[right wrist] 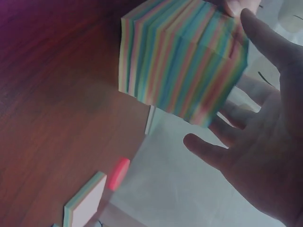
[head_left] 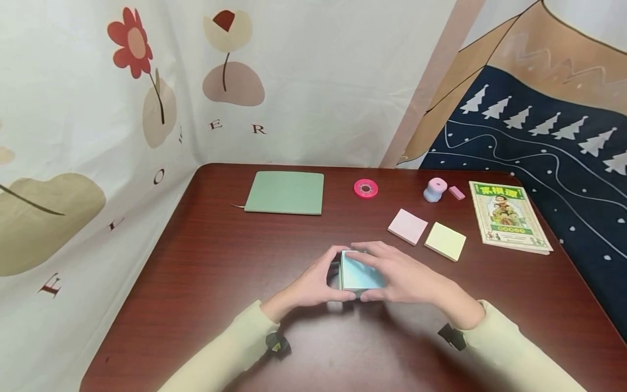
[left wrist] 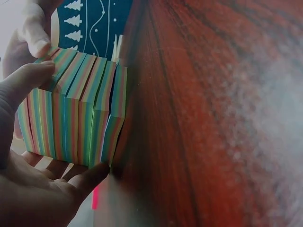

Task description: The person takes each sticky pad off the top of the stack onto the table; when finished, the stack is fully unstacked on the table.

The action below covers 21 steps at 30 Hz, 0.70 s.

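Observation:
A tall stack of sticky note pads [head_left: 361, 275], light blue on top, stands on the table in front of me. Its sides show pastel stripes in the left wrist view [left wrist: 78, 113] and the right wrist view [right wrist: 175, 66]. My left hand [head_left: 313, 280] holds it from the left, thumb on the near side and fingers on the far side. From the right, my right hand [head_left: 401, 272] grips the upper part likewise, its index finger lying over the top sheet. Pink [head_left: 407, 226] and yellow [head_left: 445, 241] sticky note pads lie apart, beyond my right hand.
On the dark red table [head_left: 206, 261] lie a green notebook [head_left: 285, 193], a pink ring-shaped roll [head_left: 366, 188], a small pink-and-blue spool-shaped item [head_left: 435, 190], a pink block [head_left: 456, 193] and an illustrated booklet [head_left: 509, 216]. Printed cloth [head_left: 318, 81] hangs behind.

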{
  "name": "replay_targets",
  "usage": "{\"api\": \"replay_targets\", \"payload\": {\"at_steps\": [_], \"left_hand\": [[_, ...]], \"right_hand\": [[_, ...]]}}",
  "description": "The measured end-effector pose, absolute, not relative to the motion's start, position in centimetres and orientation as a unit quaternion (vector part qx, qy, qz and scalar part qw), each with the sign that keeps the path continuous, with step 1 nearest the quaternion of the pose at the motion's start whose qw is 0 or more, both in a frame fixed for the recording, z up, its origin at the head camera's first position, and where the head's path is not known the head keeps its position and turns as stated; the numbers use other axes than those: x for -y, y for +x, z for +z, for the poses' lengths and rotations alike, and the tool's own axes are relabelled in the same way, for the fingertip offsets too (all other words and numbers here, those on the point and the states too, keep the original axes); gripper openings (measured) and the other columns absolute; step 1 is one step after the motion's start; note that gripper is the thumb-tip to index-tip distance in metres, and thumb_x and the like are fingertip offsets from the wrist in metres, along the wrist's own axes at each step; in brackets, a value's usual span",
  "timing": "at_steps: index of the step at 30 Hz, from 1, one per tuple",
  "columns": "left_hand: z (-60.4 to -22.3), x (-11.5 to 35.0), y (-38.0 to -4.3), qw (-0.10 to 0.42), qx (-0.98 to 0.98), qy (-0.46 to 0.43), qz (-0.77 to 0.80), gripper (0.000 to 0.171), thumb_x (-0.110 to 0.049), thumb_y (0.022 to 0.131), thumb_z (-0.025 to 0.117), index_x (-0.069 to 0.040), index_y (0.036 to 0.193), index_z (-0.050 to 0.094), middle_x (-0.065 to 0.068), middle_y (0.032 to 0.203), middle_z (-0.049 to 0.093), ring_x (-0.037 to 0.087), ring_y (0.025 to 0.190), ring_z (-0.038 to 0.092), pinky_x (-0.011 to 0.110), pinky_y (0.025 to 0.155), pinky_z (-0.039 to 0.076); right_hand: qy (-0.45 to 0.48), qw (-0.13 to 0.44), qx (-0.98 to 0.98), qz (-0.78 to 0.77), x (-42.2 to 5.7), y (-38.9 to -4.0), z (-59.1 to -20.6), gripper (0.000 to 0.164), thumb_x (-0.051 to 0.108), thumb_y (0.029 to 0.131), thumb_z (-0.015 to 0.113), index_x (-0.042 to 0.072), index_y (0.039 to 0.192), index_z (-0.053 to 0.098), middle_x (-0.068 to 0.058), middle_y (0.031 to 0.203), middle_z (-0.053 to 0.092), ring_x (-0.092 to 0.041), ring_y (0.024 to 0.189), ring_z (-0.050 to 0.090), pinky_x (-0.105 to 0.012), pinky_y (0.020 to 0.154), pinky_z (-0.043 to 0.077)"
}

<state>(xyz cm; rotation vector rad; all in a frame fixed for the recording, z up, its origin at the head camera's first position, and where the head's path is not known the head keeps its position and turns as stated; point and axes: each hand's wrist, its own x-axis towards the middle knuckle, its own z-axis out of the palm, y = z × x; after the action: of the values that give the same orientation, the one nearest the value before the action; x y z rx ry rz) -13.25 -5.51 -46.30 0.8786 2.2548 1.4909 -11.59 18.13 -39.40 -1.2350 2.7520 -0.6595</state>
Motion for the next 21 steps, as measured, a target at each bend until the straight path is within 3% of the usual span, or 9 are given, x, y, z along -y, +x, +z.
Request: {"api": "replay_targets", "payload": {"at_steps": [13, 21], "left_hand": [[-46.5, 5.5, -13.2, 0.147, -0.783, 0.306, 0.522, 0.080, -0.024, 0.075, 0.086, -0.023, 0.139, 0.037, -0.004, 0.130, 0.051, 0.012, 0.119, 0.051, 0.038, 0.103, 0.043], [-46.4, 5.5, -13.1, 0.154, -0.784, 0.296, 0.524, 0.082, -0.026, 0.075, 0.086, -0.020, 0.140, 0.037, -0.001, 0.135, 0.048, 0.018, 0.122, 0.050, 0.039, 0.105, 0.042]], "right_hand": [[-0.388, 0.027, -0.902, -0.188, -17.6, -12.1, -39.4, 0.071, 0.042, 0.074, 0.084, 0.019, 0.137, 0.059, -0.001, 0.132, 0.053, -0.015, 0.110, 0.051, -0.028, 0.080, 0.051], [-0.378, 0.049, -0.896, -0.228, -18.4, -12.8, -38.2, 0.066, 0.038, 0.076, 0.083, 0.017, 0.135, 0.060, 0.001, 0.130, 0.053, -0.014, 0.107, 0.052, -0.028, 0.079, 0.051]]}}
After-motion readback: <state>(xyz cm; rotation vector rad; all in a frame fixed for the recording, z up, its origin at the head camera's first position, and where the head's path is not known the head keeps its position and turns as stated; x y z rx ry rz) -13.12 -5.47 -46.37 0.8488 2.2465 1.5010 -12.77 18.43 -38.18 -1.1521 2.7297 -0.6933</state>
